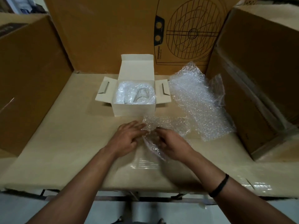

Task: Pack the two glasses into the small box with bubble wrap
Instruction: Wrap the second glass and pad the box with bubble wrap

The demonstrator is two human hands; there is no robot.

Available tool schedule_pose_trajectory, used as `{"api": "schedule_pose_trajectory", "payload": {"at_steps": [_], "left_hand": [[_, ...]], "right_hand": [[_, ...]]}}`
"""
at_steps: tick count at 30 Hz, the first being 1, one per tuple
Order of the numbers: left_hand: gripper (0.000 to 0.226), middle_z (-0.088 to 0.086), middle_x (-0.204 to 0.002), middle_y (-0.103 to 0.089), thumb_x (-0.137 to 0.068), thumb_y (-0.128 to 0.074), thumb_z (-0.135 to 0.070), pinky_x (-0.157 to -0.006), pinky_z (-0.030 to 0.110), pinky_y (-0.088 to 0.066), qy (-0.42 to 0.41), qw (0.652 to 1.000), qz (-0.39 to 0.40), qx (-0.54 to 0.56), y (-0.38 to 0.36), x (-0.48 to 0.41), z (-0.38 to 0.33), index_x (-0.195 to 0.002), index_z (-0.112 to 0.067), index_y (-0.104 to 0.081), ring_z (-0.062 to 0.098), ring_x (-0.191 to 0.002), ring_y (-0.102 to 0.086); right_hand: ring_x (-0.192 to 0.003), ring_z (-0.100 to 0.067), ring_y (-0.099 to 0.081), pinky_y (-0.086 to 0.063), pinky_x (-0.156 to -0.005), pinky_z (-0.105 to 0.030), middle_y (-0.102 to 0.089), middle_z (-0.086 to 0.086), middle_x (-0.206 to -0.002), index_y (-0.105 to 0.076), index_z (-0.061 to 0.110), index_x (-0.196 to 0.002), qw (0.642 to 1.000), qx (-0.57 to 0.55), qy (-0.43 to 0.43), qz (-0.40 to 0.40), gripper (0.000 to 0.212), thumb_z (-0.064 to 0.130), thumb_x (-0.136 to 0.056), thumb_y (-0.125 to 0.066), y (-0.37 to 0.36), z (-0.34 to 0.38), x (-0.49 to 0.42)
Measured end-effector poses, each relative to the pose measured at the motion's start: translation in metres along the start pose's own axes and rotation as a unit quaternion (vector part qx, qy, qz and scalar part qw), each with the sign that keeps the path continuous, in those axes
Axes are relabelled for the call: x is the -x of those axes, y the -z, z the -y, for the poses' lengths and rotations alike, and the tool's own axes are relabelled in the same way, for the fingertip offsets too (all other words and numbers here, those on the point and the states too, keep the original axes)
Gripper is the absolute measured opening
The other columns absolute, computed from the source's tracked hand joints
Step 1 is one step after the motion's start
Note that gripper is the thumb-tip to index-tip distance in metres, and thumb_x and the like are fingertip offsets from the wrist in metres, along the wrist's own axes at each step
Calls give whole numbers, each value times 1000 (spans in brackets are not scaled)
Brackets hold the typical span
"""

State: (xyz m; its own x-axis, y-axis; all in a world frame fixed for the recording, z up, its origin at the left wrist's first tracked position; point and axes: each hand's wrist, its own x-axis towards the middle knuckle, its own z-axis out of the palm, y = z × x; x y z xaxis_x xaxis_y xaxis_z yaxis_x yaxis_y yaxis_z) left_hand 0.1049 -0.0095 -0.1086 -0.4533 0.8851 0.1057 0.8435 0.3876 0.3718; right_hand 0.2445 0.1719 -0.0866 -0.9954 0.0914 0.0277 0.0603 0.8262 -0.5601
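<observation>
Work surface: table [64,143] covered in tan cardboard, with glossy clear tape [145,164] across the near middle.

Directly on it:
- small white box [134,109], centre-rear, lid and both side flaps open.
- large bubble wrap sheet [194,101], rumpled, just right of the box.
- smaller bubble wrap piece [168,125], in front of the box, meeting the sheet's near edge.
- brown cartons at left [24,78], rear [105,29] and right [258,70]. They appear to stand on the surface, but their bases are partly hidden.

boxed glass [142,94] half-hidden, left carton [29,75] cropped
</observation>
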Motion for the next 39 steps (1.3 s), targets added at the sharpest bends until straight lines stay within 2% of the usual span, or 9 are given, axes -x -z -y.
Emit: {"api": "schedule_pose_trajectory", "payload": {"at_steps": [5,10,13,17,21,24,30,34,39], "left_hand": [[46,-3,-135,-58,-70,-46,-41,-101,51,-39,-39,998,-40,17,5,-13,7,-106,-27,-71,21,-128,-49],[77,-5,-148,-44,-60,-61,-57,-103,47,-30,-150,987,-28,-50,9,-9,9,-133,-37,-44,23,-134,-40],[48,-7,-129,-62,-64,-58,-42,-98,42,-39,-202,979,-37,-7,5,-12,5,-110,-33,-66,17,-119,-56],[18,-1,-75,-71,-84,-65,-30,-65,30,-46,12,966,-17,258,5,-13,-1,-84,-16,-76,5,-63,-57],[31,13,-71,-70,-90,-62,-31,-70,43,-55,159,895,-51,413,5,-22,-3,-72,-7,-69,18,-65,-63],[36,11,-71,-71,-96,-57,-25,-72,45,-56,199,859,-42,470,8,-25,-5,-67,-7,-68,25,-68,-67],[36,10,-65,-68,-94,-61,-24,-54,21,-48,208,887,-82,405,20,-24,-1,-74,5,-67,11,-52,-60],[29,0,-59,-66,-93,-62,-27,-49,24,-42,193,927,-78,311,23,-24,3,-71,-8,-65,8,-43,-52],[26,-8,-72,-64,-86,-65,-43,-67,31,-49,229,957,-69,167,19,-21,8,-71,-22,-57,19,-71,-61]], "right_hand": [[-121,-16,-57,-43,-99,-25,-63,5,-132,-63,21,-129,988,83,-81,-101,58,-1,-76,-61,32,-15,22],[-104,-4,-59,-42,-83,-11,-60,9,-135,-64,25,-129,991,47,-123,-17,67,-9,-71,-54,39,-36,35],[-115,-13,-60,-47,-94,-22,-60,3,-136,-62,23,-131,992,42,-117,-26,66,-6,-73,-53,35,-38,33],[-123,-15,-54,-40,-103,-27,-59,6,-132,-64,30,-122,983,-28,-90,-158,43,6,-86,-63,45,-33,36],[-124,-3,-52,-37,-105,-21,-58,11,-133,-62,43,-115,981,-108,-109,-123,42,59,-77,-71,55,-29,46],[-120,-3,-56,-42,-102,-18,-58,9,-134,-65,30,-115,976,-150,-142,-65,54,50,-69,-83,52,-28,45],[-54,-5,-47,-40,-54,-19,-51,-1,-66,-55,14,-78,912,-300,-184,-211,19,8,-91,-68,51,-19,25],[-42,-14,-51,-41,-42,-24,-58,-1,-58,-51,11,-87,858,-390,-226,-248,14,9,-96,-61,49,-20,8],[-45,-15,-50,-36,-44,-23,-62,-7,-69,-55,16,-90,897,-218,-299,-243,13,24,-94,-65,30,-31,-11]]}}
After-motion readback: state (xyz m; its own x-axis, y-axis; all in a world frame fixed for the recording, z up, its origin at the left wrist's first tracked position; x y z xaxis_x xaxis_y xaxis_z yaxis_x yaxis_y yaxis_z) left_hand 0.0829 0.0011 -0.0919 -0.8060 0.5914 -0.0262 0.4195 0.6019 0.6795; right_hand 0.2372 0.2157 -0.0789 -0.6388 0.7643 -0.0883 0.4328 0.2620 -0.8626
